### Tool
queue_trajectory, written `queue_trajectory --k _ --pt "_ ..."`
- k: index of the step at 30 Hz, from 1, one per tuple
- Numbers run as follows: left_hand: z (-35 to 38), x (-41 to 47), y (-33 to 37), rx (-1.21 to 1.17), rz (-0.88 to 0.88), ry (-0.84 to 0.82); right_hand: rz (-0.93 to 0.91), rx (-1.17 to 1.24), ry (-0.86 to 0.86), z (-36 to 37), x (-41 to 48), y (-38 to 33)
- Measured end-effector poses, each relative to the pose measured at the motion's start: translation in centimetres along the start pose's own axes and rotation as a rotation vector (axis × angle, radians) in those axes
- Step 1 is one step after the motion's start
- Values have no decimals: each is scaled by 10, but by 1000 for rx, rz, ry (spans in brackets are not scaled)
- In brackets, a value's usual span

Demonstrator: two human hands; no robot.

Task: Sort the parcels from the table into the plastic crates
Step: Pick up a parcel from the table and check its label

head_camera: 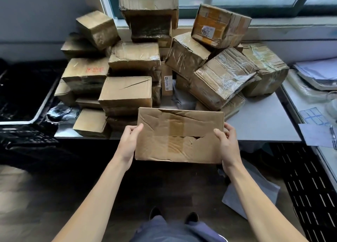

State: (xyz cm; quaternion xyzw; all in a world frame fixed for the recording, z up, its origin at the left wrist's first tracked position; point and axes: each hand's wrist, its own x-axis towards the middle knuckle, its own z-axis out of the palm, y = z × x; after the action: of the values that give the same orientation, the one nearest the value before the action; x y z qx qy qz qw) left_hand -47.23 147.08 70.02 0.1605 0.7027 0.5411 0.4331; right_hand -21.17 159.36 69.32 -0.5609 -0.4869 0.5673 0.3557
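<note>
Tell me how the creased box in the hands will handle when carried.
Probably soft, not stiff: the cardboard box has a creased, caved, torn top. Likely light: the left hand and right hand hold it by its ends.

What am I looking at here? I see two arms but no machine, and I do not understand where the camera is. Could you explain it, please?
There is no machine here: these are a person's two bare arms. The single picture comes from a camera worn on the person's head, looking forward and down. On the grey table lies a pile of parcels, taped cardboard boxes stacked up towards the window. The left hand and the right hand grip the two ends of one dented brown box, held at the table's near edge. A black slotted crate stands low on the right, and papers lie on another surface there.
</note>
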Motion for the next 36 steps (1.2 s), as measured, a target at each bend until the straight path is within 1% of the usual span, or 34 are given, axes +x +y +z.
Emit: queue_trajectory --k 3,7,13,17,21,26,34,36 --pt "-6 2 2 -32 -38 -20 25 44 48 3 1 -1" --pt "-6 3 6 -19 -80 -9 4 67 102 5 3 -1" --pt "1 -3 12 7 -121 -59 -15 37 100 6 2 -1" --pt "1 -3 10 21 -154 -87 -18 65 111 3 -2 0" --pt "3 0 9 5 -148 -104 -1 95 105 1 -4 1" --pt "7 2 5 -36 -123 -127 -26 89 95 2 -3 0" --pt "4 5 -5 -36 -120 -57 -78 78 111 3 0 3" --pt "4 5 -3 -61 -143 -91 -91 89 123 5 -1 4"
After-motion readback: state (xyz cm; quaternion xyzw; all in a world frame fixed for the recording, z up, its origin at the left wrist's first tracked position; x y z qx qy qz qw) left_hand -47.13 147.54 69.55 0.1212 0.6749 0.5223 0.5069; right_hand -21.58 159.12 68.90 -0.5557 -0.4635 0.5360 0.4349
